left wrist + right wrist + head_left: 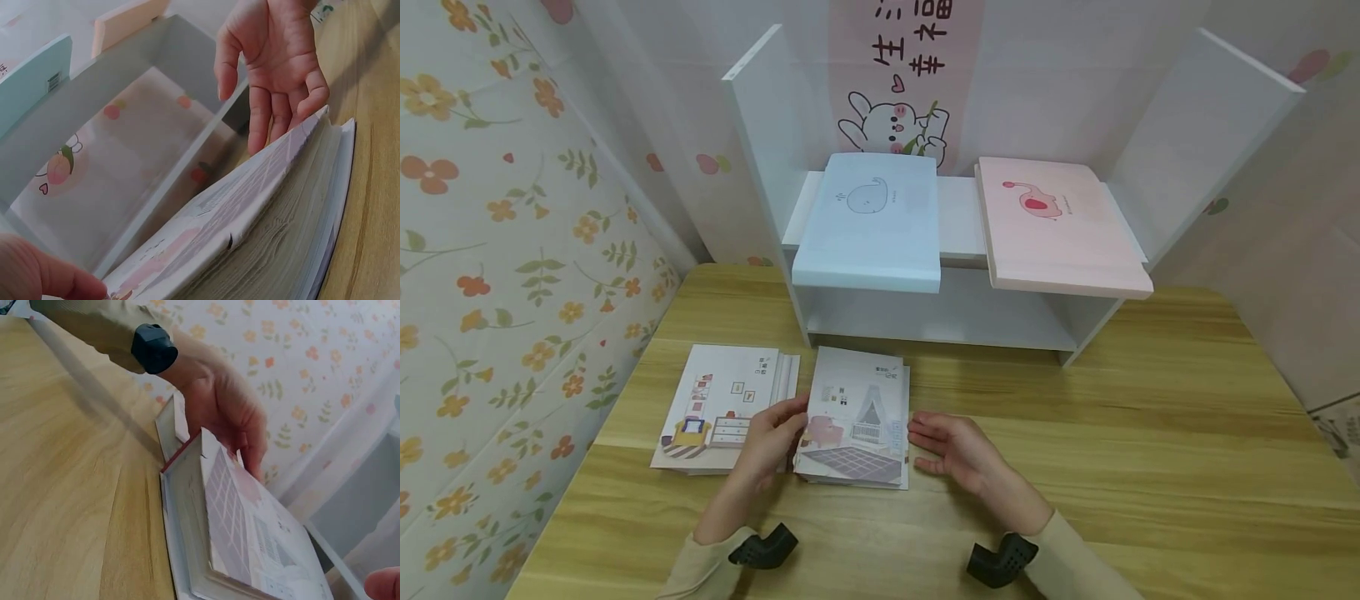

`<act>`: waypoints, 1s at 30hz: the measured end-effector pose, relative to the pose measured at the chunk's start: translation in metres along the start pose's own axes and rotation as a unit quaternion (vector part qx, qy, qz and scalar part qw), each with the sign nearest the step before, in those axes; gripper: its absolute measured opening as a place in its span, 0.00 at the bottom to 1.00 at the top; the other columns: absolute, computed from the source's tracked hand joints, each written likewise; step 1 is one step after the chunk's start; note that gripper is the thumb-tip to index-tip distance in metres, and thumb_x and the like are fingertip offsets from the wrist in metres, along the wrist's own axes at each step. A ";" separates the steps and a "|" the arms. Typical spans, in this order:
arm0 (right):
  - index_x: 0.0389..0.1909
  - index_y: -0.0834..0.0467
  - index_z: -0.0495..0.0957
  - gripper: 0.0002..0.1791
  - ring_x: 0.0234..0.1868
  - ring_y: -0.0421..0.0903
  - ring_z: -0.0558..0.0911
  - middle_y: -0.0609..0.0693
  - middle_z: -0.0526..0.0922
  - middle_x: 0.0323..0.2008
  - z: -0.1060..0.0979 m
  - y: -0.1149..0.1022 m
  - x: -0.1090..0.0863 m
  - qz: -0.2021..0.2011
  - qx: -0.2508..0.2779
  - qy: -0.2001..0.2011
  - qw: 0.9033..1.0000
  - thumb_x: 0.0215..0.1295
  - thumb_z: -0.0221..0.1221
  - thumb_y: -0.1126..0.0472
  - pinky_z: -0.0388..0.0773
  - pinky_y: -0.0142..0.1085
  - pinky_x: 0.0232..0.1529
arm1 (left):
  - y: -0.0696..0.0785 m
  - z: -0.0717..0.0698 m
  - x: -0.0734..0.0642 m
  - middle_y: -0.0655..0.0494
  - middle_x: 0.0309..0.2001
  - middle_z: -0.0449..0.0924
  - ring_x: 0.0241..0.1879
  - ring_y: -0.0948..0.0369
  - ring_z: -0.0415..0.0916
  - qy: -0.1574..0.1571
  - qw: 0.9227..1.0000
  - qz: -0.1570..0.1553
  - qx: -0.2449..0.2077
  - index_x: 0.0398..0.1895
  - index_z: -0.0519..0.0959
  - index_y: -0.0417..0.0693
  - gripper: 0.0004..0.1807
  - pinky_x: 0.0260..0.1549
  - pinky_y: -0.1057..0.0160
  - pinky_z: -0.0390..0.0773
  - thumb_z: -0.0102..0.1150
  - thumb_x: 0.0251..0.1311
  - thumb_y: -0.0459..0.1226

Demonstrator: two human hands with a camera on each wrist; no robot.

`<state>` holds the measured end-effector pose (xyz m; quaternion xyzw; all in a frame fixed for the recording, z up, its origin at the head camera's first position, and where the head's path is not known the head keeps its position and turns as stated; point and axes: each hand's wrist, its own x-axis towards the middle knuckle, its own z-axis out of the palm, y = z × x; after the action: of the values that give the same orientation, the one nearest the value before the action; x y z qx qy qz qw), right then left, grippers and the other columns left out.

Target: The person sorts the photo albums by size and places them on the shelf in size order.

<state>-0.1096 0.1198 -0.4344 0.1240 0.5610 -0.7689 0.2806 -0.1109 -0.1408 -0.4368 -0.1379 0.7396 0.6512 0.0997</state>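
The left grip (773, 440) has its fingers laid along the long left side of the near notebook stack (855, 421); they touch it there, thumb a little apart from the fingers, with no wrap around the stack that shows. The right grip (957, 450) stands at the opposite long side, fingers loosely extended, thumb apart, nothing held; its fingertips lie just beside the edge, and whether they touch cannot be told. So the left is the nearer hand, by a slight margin.

The stack lies flat between the two, just in front of the left part of the white shelf unit (925, 315), its long axis running toward the shelf unit with a small tilt. A lower cover juts out past the upper one on the right-hand side. As I judge it, the next move turns on this: the hands face each other across the short width, so a squeeze would act sideways, parallel to the shelf unit's front.

Farther out on the desk (1150, 442), a second notebook stack (722, 400) sits forward and left of the shelf unit. On its upper board rest a blue book (874, 225) and a pink book (1067, 229), both overhanging its front.
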 end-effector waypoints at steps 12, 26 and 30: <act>0.58 0.73 0.64 0.23 0.44 0.44 0.76 0.52 0.78 0.42 0.000 0.003 0.003 -0.001 0.026 0.018 1.000 0.67 0.49 0.62 0.75 0.39 0.40 | -0.001 0.001 0.000 0.37 0.55 0.73 0.53 0.52 0.71 0.001 1.000 0.006 0.014 0.57 0.72 0.32 0.20 0.47 0.65 0.75 0.53 0.61 0.28; 0.60 0.75 0.64 0.27 0.38 0.41 0.76 0.48 0.81 0.39 0.013 0.008 0.006 -0.028 -0.024 0.035 0.999 0.62 0.55 0.68 0.75 0.35 0.36 | -0.003 -0.002 0.003 0.36 0.50 0.76 0.36 0.63 0.74 0.015 1.000 -0.003 -0.019 0.58 0.71 0.32 0.22 0.29 0.72 0.73 0.54 0.57 0.25; 0.59 0.74 0.66 0.26 0.35 0.40 0.76 0.52 0.78 0.40 0.019 0.011 0.004 -0.040 -0.053 0.055 0.996 0.59 0.57 0.71 0.76 0.36 0.37 | -0.002 -0.004 0.002 0.36 0.51 0.76 0.35 0.64 0.73 0.014 1.000 -0.014 -0.018 0.59 0.71 0.34 0.23 0.27 0.71 0.73 0.55 0.58 0.26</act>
<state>-0.1042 0.0982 -0.4387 0.1283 0.6202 -0.7407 0.2241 -0.1121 -0.1453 -0.4387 -0.1594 0.7268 0.6612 0.0956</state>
